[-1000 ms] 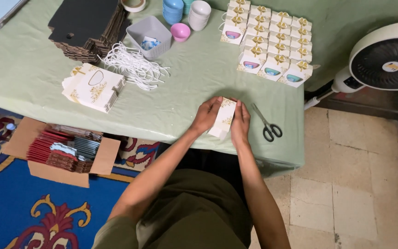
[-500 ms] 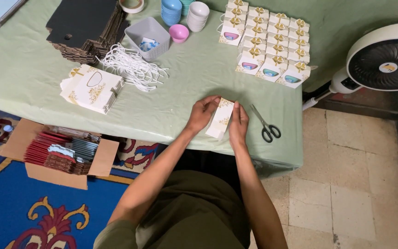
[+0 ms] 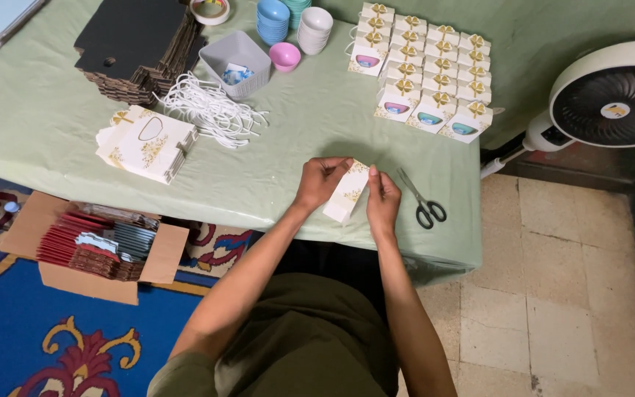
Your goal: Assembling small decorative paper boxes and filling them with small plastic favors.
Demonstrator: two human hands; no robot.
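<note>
The small box (image 3: 348, 192) looks like matt white card with glossy gold print. The tablecloth (image 3: 53, 125) is soft, creased pale green cloth. The scissors (image 3: 420, 200) have shiny metal blades and black plastic handles. The bowls (image 3: 285, 56) are smooth plastic.

I see both my forearms reaching forward from my body and coming together in front of me. My left hand (image 3: 320, 181) is curled, with the fingers bent inward and the thumb on top. My right hand (image 3: 381, 200) stands close beside it, fingers pinched together and pointing forward. Both wrists are nearly straight, and both arms are bare.
</note>
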